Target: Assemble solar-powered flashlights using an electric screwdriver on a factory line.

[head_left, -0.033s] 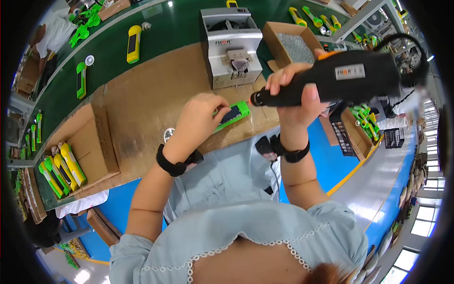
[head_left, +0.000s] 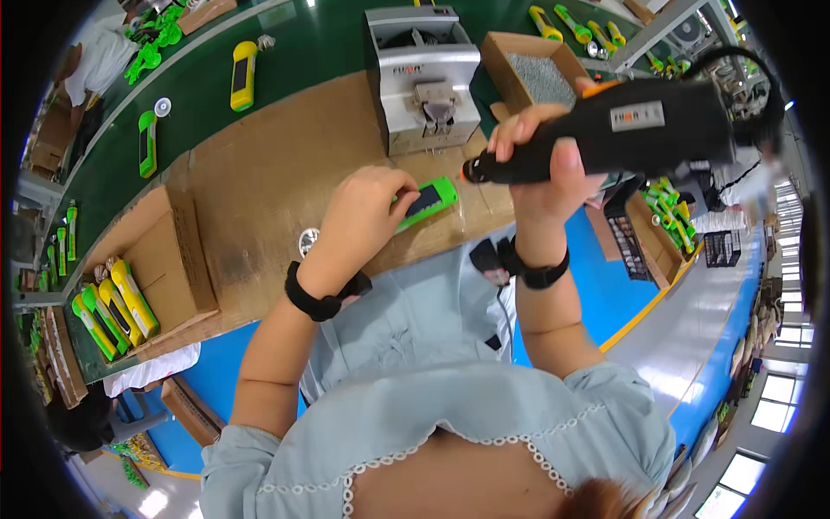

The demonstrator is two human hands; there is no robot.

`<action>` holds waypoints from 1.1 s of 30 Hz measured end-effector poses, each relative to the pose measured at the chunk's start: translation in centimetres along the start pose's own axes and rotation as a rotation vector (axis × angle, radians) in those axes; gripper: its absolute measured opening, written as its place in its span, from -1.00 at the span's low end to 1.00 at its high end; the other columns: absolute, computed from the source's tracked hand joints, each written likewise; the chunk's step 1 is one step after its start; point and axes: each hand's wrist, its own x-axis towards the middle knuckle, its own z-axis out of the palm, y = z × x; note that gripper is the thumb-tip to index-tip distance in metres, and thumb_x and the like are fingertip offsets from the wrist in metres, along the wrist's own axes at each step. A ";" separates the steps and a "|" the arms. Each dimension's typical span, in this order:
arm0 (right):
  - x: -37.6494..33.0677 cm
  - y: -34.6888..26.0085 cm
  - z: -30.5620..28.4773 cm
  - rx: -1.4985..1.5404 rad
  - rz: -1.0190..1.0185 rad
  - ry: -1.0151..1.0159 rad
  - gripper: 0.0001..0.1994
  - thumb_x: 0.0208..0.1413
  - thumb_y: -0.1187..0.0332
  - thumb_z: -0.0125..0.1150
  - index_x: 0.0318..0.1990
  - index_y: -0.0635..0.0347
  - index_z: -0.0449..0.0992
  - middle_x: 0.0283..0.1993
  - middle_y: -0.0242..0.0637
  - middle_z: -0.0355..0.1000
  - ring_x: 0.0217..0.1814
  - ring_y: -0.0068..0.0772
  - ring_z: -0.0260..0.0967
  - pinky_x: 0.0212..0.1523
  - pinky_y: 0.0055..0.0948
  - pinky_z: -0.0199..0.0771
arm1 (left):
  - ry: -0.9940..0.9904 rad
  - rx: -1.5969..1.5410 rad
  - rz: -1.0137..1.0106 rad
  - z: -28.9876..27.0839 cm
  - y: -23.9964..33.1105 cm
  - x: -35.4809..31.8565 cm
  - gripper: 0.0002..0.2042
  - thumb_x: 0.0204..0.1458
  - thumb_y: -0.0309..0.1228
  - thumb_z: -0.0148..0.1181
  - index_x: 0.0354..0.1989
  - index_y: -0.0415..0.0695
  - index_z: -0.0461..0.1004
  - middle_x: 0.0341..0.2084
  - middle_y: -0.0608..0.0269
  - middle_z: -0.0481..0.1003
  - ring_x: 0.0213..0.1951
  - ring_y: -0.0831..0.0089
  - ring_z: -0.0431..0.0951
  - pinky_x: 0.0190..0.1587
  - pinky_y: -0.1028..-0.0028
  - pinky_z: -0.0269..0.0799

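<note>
Green device (head_left: 430, 201) half hidden under grasping left hand (head_left: 367, 212); right hand (head_left: 545, 169) grips black screwdriver (head_left: 618, 130).

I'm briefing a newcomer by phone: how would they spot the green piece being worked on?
Start at the brown cardboard sheet on the green bench, before the grey metal machine. The green piece lies under the left hand. Unlike the other green and yellow ones, it alone sits on the cardboard, by the black power screwdriver.

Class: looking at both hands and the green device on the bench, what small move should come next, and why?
Probably lower the black electric screwdriver in the right hand onto the green device: its tip hangs just beside the device, which the left hand pins to the cardboard-covered bench.
</note>
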 end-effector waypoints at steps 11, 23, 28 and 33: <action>-1.5 2.3 -4.0 -0.272 -0.029 -0.009 -0.47 0.05 0.45 0.19 0.14 0.35 0.12 -0.45 -0.04 0.40 -0.54 -0.32 0.37 -0.48 -0.37 0.45 | -0.734 0.151 -0.291 9.9 0.2 -9.4 -0.68 -0.01 -0.52 0.04 -0.05 -0.31 0.31 -0.28 -0.13 0.44 -0.20 -0.04 0.47 -0.13 0.17 0.41; -2.7 2.8 -1.9 -0.254 0.009 -0.035 -0.68 0.02 0.50 0.21 -0.11 0.29 0.22 -0.48 -0.17 0.41 -0.54 -0.43 0.38 -0.52 -0.50 0.42 | -0.323 0.204 -0.324 16.3 -6.6 -9.9 -0.64 0.06 -0.42 -0.10 0.05 -0.23 0.34 0.10 -0.19 0.26 0.14 -0.05 0.23 0.17 0.19 0.15; -3.3 3.1 -2.3 -0.315 0.027 0.034 -0.53 -0.09 0.54 0.32 -0.04 0.28 0.20 -0.33 -0.28 0.40 -0.37 -0.51 0.38 -0.36 -0.53 0.41 | -0.561 0.395 -0.250 16.1 -6.8 -11.2 -0.69 0.00 -0.44 -0.02 -0.07 -0.28 0.39 -0.09 -0.18 0.41 -0.07 -0.04 0.43 -0.03 0.20 0.35; -2.9 2.4 -2.7 -0.249 0.088 0.062 -0.36 -0.16 0.55 0.38 0.13 0.32 0.20 -0.24 -0.32 0.40 -0.33 -0.59 0.39 -0.33 -0.58 0.44 | -0.369 0.207 -0.082 5.9 3.7 -9.0 -0.95 -0.02 -0.51 0.02 -0.41 -0.21 0.34 -0.47 -0.03 0.43 -0.37 0.00 0.49 -0.34 0.16 0.41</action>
